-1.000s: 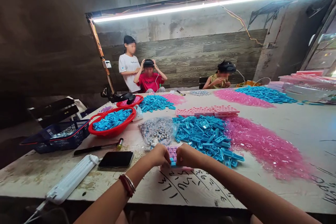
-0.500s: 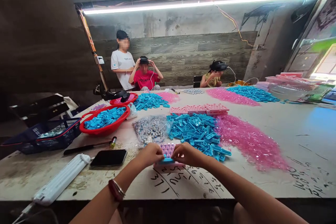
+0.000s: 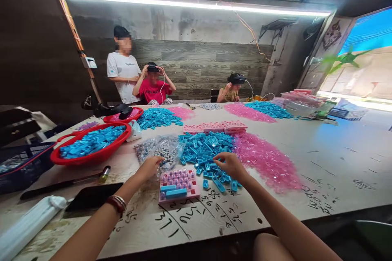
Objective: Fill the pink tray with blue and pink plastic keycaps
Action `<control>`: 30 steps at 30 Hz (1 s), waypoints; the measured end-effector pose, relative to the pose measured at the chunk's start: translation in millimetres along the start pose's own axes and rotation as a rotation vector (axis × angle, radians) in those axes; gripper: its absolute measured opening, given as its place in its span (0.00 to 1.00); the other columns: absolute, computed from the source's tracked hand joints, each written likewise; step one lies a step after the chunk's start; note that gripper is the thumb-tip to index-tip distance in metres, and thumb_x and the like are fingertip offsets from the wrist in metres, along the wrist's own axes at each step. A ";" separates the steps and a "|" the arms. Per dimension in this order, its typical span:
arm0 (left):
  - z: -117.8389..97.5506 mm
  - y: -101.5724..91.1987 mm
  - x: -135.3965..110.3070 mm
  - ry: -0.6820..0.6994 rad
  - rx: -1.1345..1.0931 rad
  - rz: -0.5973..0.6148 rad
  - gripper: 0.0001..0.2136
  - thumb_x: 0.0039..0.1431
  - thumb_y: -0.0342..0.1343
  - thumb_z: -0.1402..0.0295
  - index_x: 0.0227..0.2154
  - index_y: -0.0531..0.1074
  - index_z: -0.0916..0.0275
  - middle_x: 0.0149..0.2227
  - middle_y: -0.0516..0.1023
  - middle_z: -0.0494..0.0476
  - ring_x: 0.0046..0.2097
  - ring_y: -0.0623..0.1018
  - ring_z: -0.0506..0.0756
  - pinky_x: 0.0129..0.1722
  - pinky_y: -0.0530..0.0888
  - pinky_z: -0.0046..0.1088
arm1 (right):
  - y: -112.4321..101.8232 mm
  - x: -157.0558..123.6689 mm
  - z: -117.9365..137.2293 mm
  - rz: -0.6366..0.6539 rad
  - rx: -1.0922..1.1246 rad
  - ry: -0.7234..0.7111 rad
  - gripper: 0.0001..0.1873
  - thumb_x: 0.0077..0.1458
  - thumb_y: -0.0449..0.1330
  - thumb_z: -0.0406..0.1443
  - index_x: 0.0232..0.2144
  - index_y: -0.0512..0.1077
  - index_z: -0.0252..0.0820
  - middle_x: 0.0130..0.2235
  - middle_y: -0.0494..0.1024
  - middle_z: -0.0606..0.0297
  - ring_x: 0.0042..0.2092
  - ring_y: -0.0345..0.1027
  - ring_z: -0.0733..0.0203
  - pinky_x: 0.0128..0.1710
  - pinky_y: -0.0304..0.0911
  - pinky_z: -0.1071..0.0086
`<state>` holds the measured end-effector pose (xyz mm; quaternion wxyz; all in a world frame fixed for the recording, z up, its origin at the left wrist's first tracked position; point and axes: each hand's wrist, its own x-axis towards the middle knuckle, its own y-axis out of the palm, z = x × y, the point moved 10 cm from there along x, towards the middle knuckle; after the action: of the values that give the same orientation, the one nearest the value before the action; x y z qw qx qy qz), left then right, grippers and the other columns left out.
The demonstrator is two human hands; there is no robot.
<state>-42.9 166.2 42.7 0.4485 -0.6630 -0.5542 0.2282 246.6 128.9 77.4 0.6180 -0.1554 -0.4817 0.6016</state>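
Observation:
A pink toy keyboard [image 3: 195, 189] lies on the table in front of me, with rows of clear pinkish keys and two blue bars on its near side. Neither hand touches it. My left hand [image 3: 151, 167] is off its far left corner, by a clear plastic bag [image 3: 143, 147] of small grey-and-white pieces; its fingers reach forward, loosely open, with nothing visible in them. Over the near part of a heap of blue plastic pieces [image 3: 205, 149] is my right hand [image 3: 232, 166], thumb and forefinger apart. Whether its fingertips touch a piece I cannot tell.
Pink translucent pieces [image 3: 269, 163] spread at right. Behind the blue heap lie pink perforated panels [image 3: 214, 127]. At left are a red basket [image 3: 92, 158] of blue pieces, a dark phone [image 3: 92, 199] and a white lamp-like bar [image 3: 30, 222]. Three people are across the table.
Both hands have left the keyboard: the left toward the bag, the right over to the blue heap. Blue bars now show on the keyboard. My view has turned right.

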 end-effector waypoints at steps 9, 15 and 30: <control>15.5 12.6 0.5 -0.017 -0.075 0.026 0.13 0.48 0.48 0.75 0.34 0.74 0.64 0.41 0.75 0.56 0.37 0.76 0.53 0.39 0.73 0.27 | 39.7 2.9 27.1 0.125 -0.109 -0.174 0.16 0.49 0.57 0.25 0.40 0.76 0.40 0.45 0.75 0.60 0.48 0.66 0.56 0.48 0.61 0.63; 12.5 14.5 -3.1 0.005 -0.095 0.046 0.16 0.39 0.46 0.81 0.28 0.75 0.63 0.39 0.76 0.55 0.44 0.74 0.53 0.42 0.71 0.24 | 62.5 9.3 42.6 0.165 -0.205 -0.260 0.16 0.48 0.55 0.21 0.35 0.77 0.39 0.38 0.78 0.57 0.45 0.67 0.51 0.46 0.62 0.59; 16.2 9.8 -9.9 -0.053 -0.058 -0.013 0.12 0.46 0.48 0.81 0.31 0.74 0.65 0.32 0.76 0.55 0.35 0.74 0.53 0.36 0.68 0.25 | 34.7 -5.7 56.7 0.226 0.350 -0.087 0.15 0.41 0.61 0.27 0.36 0.73 0.39 0.33 0.75 0.63 0.31 0.69 0.64 0.33 0.67 0.70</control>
<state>-53.5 162.6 24.5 0.4156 -0.6659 -0.5767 0.2264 182.7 109.7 75.9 0.5427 -0.0723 -0.3756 0.7478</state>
